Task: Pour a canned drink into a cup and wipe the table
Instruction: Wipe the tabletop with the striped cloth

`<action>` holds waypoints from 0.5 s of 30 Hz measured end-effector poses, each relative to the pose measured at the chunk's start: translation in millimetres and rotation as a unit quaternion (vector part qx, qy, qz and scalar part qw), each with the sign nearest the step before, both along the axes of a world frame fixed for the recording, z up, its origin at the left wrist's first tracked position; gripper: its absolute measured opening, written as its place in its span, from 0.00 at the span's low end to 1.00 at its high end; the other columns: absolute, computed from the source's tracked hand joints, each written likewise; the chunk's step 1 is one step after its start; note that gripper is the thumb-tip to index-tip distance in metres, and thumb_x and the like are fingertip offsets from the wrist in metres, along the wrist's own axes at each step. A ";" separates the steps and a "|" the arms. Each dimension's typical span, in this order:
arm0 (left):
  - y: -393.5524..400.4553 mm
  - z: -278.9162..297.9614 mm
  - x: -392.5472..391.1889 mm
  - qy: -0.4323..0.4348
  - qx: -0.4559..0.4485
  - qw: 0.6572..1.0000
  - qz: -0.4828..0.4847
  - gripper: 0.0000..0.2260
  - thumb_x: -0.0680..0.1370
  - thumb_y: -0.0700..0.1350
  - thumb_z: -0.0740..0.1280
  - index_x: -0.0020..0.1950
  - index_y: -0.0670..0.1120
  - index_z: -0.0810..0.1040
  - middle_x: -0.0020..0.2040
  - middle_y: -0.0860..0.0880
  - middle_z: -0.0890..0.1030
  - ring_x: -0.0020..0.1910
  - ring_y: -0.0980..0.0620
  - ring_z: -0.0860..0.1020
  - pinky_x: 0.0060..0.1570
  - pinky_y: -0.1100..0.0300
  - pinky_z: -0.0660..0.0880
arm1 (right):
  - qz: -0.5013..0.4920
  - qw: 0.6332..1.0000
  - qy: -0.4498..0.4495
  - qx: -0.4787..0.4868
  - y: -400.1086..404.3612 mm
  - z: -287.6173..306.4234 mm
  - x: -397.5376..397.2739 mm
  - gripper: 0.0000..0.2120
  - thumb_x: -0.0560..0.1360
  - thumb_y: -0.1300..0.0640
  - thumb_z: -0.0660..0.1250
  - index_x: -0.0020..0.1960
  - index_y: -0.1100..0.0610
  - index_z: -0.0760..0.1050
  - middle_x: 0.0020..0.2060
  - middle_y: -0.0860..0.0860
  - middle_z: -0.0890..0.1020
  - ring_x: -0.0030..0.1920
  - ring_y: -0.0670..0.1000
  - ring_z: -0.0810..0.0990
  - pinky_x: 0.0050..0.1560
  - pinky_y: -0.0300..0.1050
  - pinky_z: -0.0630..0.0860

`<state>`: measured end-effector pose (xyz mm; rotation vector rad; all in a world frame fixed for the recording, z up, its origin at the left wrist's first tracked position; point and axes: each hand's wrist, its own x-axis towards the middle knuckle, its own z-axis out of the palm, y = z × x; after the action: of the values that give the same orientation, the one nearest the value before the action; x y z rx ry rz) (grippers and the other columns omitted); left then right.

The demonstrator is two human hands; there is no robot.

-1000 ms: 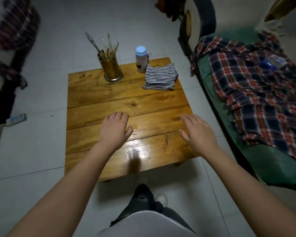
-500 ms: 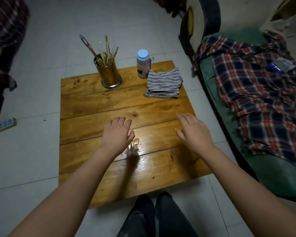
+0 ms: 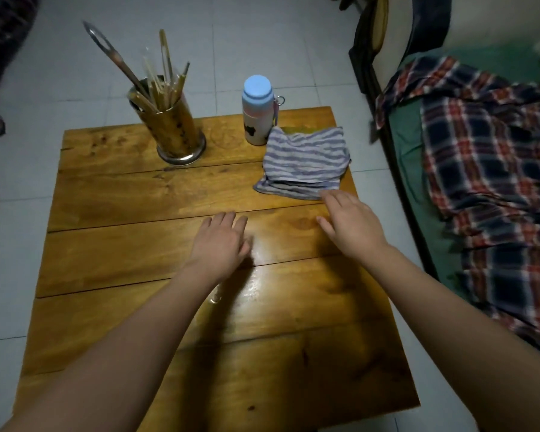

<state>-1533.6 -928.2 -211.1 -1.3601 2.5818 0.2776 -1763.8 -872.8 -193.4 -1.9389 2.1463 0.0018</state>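
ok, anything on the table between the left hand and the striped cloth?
Head view: only bare wooden table between the left hand and the striped cloth; a glossy sheen lies beside the hand.

The near half of the counter [image 3: 138, 307] lies bare. Along the far edge stand a utensil holder [image 3: 172, 132], a bottle [image 3: 258, 110] and a folded striped cloth [image 3: 306, 160]; a bed [image 3: 418, 182] crowds the right.

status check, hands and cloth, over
Left hand open, flat over table. Right hand open, fingertips at striped cloth, not gripping. No can or cup in view. Nothing blocking cloth.
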 end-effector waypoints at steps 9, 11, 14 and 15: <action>-28.6 -78.7 -18.7 0.004 -0.019 1.000 -0.003 0.24 0.78 0.52 0.59 0.71 0.45 0.63 0.71 0.41 0.66 0.70 0.42 0.63 0.68 0.48 0.61 | 0.075 0.995 0.063 -0.005 -82.6 -77.0 -31.2 0.29 0.77 0.51 0.61 0.73 0.58 0.56 0.71 0.57 0.63 0.70 0.58 0.60 0.68 0.52 0.61; -29.1 -87.9 -18.6 -0.001 -0.021 1.000 -0.001 0.24 0.77 0.52 0.60 0.71 0.45 0.64 0.71 0.41 0.66 0.70 0.42 0.63 0.68 0.47 0.60 | 0.086 0.993 0.082 0.009 -92.3 -88.3 -32.4 0.30 0.76 0.52 0.61 0.73 0.59 0.54 0.72 0.57 0.61 0.72 0.59 0.57 0.70 0.54 0.59; -27.1 -96.8 -17.8 -0.001 -0.036 0.999 -0.001 0.23 0.75 0.50 0.65 0.68 0.44 0.69 0.67 0.40 0.71 0.67 0.40 0.70 0.64 0.45 0.66 | 0.088 0.991 0.102 0.015 -100.5 -98.7 -36.0 0.32 0.76 0.53 0.61 0.74 0.58 0.50 0.74 0.57 0.57 0.73 0.59 0.54 0.72 0.55 0.53; -25.9 -99.1 -17.2 -0.001 -0.040 0.999 0.001 0.23 0.74 0.50 0.67 0.67 0.43 0.71 0.66 0.39 0.73 0.65 0.40 0.71 0.63 0.44 0.68 | 0.087 0.990 0.109 0.012 -101.8 -100.0 -36.9 0.32 0.76 0.53 0.61 0.74 0.58 0.50 0.74 0.57 0.56 0.73 0.59 0.53 0.72 0.55 0.52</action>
<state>-1550.8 -954.2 -310.2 -1.3891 2.6166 0.1760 -1800.7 -974.6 -293.4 -2.1951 2.0858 0.2824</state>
